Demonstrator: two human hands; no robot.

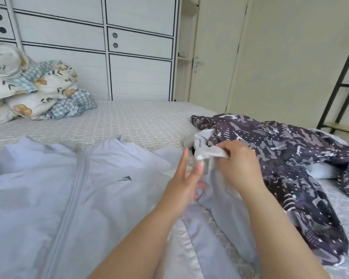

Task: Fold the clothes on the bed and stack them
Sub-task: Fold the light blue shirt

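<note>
A pale lilac zip jacket [48, 188] lies spread flat, front up, across the near left of the bed [133, 119]. Its right sleeve [226, 208] runs along the bed towards me. My right hand [240, 164] grips the cuff end of that sleeve, lifted just above the bed. My left hand [187, 178] is beside it with fingers straight, touching the sleeve near the cuff. A dark purple patterned garment [286, 158] lies crumpled on the right of the bed, partly over a pale garment [201, 137].
A pile of floral and checked bedding [34, 91] sits at the far left of the bed against white cabinets [101, 47]. A door [210, 57] is behind, and a dark metal rack [343, 81] stands at the right.
</note>
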